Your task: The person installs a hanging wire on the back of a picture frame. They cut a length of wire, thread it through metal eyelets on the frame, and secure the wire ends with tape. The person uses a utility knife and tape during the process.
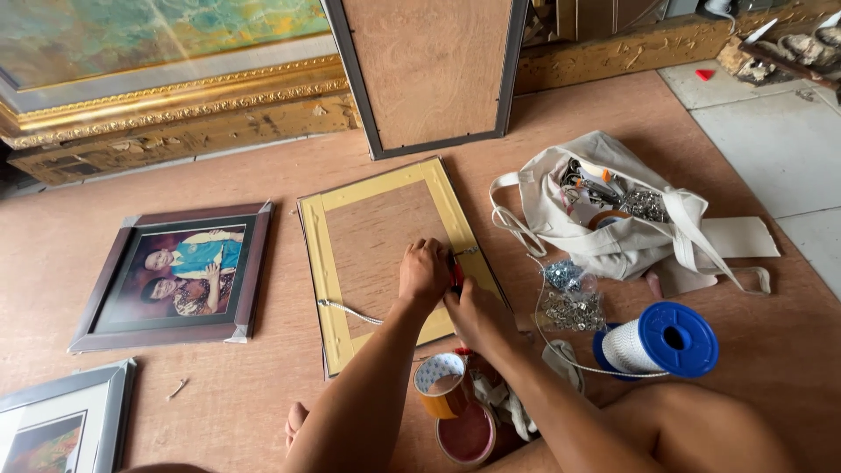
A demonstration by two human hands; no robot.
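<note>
A picture frame (pixel 377 219) lies face down on the wooden floor, its brown backing edged with yellow tape. My left hand (pixel 424 273) presses on its right edge. My right hand (pixel 476 317) sits just beside it, and a red-handled tool (pixel 456 275) shows between the two hands; which hand grips it is unclear. A white cord (pixel 350 312) is fixed at the frame's left side and runs toward my hands. More cord leads from my hands to a blue spool (pixel 663 340) on the right.
A framed photo (pixel 175 273) lies at left, another frame (pixel 66 420) at bottom left. A canvas bag of tools (pixel 604 210), small bags of metal hardware (pixel 571 298), tape rolls (pixel 442 381) and a large gold-framed painting (pixel 158 79) surround the spot.
</note>
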